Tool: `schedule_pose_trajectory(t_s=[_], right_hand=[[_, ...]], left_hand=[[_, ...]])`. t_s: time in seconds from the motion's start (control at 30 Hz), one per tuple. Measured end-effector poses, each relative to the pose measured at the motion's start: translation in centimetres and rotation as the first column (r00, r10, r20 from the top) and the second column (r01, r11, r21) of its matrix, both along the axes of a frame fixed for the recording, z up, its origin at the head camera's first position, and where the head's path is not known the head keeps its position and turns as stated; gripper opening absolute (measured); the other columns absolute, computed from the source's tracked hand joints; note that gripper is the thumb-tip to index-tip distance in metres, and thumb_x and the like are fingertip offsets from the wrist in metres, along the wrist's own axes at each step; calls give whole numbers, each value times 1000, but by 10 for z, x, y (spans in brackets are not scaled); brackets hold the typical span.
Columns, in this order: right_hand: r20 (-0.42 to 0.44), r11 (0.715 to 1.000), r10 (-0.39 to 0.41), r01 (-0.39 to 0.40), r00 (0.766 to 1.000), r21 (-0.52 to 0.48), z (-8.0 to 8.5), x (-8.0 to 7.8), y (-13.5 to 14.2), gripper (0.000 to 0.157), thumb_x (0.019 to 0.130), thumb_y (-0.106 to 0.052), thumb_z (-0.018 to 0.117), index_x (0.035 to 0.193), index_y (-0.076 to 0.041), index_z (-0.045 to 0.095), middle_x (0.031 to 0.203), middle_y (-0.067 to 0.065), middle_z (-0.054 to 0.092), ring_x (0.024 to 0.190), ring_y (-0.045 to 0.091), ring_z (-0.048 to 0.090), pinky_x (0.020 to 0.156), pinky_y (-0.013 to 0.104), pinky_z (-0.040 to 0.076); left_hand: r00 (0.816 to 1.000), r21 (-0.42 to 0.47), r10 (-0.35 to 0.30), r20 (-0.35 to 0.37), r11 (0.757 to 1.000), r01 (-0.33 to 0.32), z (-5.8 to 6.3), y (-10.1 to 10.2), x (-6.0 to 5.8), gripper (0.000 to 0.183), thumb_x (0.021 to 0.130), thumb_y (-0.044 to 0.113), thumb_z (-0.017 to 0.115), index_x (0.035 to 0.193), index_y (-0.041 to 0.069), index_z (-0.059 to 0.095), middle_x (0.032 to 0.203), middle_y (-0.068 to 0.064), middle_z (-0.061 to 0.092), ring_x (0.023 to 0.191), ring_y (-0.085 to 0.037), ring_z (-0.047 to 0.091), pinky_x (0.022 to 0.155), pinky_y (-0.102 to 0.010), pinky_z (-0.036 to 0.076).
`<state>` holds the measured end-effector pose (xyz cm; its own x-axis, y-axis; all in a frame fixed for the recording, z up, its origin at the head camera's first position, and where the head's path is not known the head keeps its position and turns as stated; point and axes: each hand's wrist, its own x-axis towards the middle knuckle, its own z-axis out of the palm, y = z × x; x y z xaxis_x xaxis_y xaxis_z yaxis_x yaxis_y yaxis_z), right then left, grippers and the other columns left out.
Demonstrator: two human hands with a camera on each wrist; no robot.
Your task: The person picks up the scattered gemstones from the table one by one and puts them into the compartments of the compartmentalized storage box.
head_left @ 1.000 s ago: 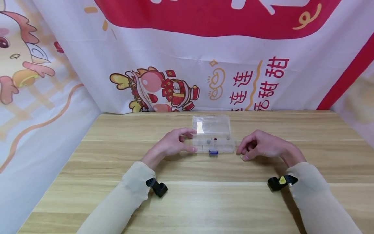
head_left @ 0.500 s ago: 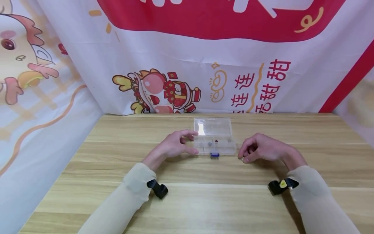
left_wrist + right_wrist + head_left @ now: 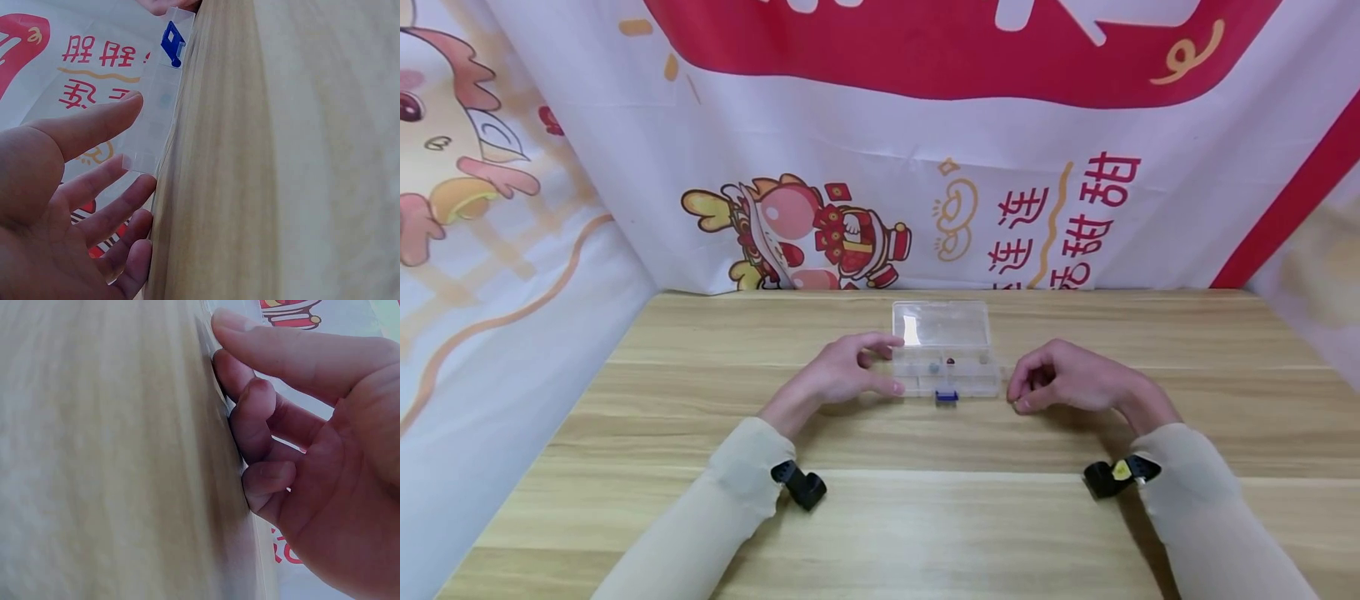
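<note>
A clear plastic compartment box rests on the table with its lid raised at the back and a blue latch at the front. Inside are a dark red bead, a greyish bead and a small pale piece. My left hand holds the box's left end, thumb at the front and index finger at the back corner. Just off the right end, my right hand pinches a tiny pale bead at table level. The right wrist view hides that bead.
The wood-grain table reaches back to a printed cloth behind the box. More cloth hangs on both sides. Black wrist cameras sit on both sleeves.
The pale bead, plainer to see between the right thumb and forefinger a second ago, is now mostly covered by the closer fingertips. The left hand and box stay in place.
</note>
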<state>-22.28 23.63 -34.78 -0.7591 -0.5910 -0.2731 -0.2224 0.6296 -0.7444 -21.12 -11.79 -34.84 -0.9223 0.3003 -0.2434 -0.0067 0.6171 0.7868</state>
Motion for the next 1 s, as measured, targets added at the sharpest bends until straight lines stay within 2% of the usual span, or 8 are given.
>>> schedule_pose_trajectory(t_s=[0.33, 0.67, 0.83, 1.0], right_hand=[[-10, 1000, -17, 17, 1000, -12, 0, -1, 2, 10, 94, -20, 81, 100, -13, 78, 95, 6, 71, 88, 22, 58, 79, 28, 48], [-20, 995, -71, 70, 997, -67, 0, -4, 4, 14, 93, -18, 81, 102, -9, 75, 97, 8, 73, 88, 20, 62, 78, 27, 53], [-49, 988, -113, 108, 992, -107, 5, -2, 1, 16, 93, -21, 81, 103, -9, 75, 99, 9, 74, 90, 19, 63, 79, 28, 53], [-71, 983, -160, 152, 985, -100, 11, 0, -4, 14, 97, -22, 77, 107, -12, 77, 105, 7, 76, 94, 21, 63, 80, 29, 52]], left_hand=[[1000, 0, -5, 4, 1000, 5, -1, 0, 0, 67, 85, 31, 90, 147, 33, 62, 144, 1, 64, 131, -27, 56, 110, -50, 45], [1000, 8, -4, 9, 1000, 4, -1, 0, 0, 68, 85, 31, 90, 147, 34, 62, 144, 2, 63, 130, -27, 55, 110, -50, 45], [1000, 1, -6, 4, 1000, 6, 0, 0, -1, 68, 85, 32, 90, 147, 34, 62, 144, 1, 63, 131, -27, 56, 110, -50, 46], [1000, 2, -6, 2, 1000, 6, 1, 0, 0, 69, 85, 31, 90, 148, 32, 61, 144, 0, 63, 131, -27, 56, 111, -51, 46]])
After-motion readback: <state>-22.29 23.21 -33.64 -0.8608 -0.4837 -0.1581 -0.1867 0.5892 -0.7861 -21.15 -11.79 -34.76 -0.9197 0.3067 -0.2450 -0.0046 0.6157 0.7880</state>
